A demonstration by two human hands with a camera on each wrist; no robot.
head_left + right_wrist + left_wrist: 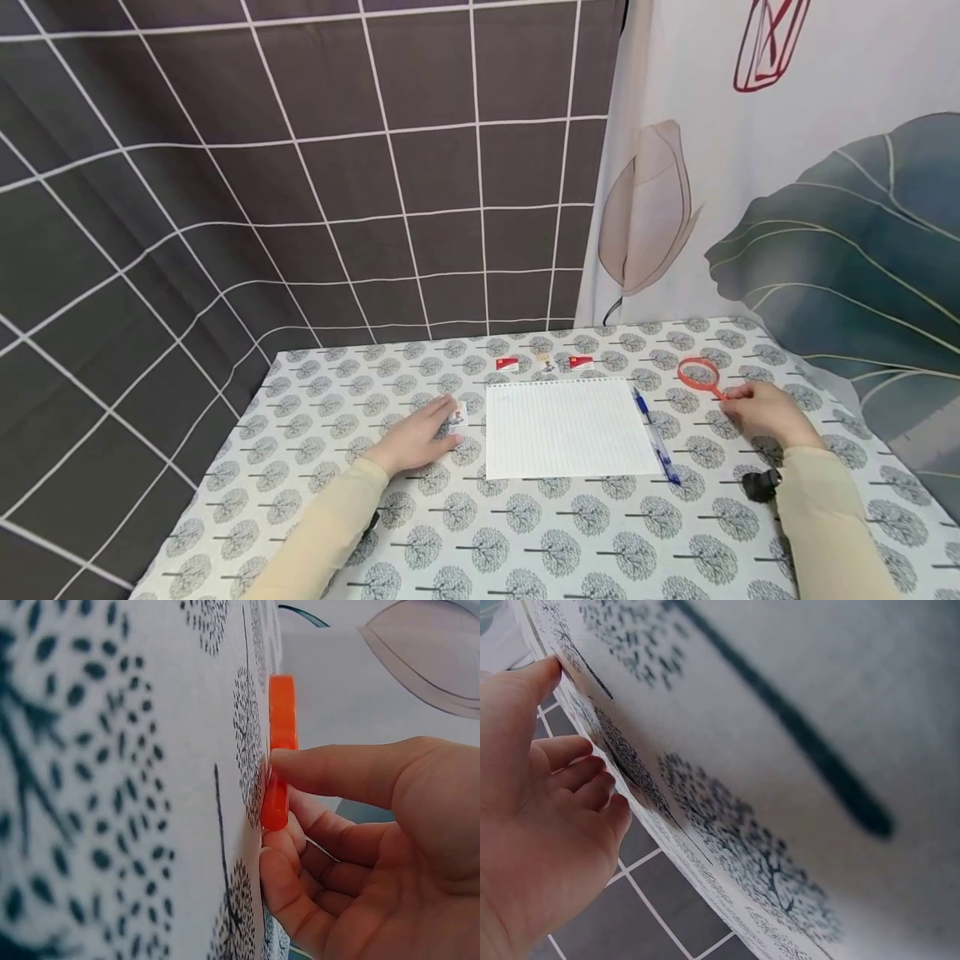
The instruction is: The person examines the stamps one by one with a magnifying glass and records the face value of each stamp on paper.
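Observation:
My right hand (765, 412) pinches the handle of an orange-red magnifying glass (698, 374) at the right of the table. Close up in the right wrist view, the thumb and fingers press on the orange handle (281, 712), low against the cloth. My left hand (416, 433) rests on the table at a small card with a portrait picture (458, 417), its fingertips at the card's left edge. In the left wrist view the left hand (562, 795) has loosely bent fingers; the card is hidden there.
Between the hands lies a lined sheet of paper (566, 429), with a blue pen (656, 437) along its right edge. Beyond it stand two red-and-white cards, left (507, 364) and right (581, 362), and another portrait card (547, 364). A tree-patterned cloth (558, 550) covers the table.

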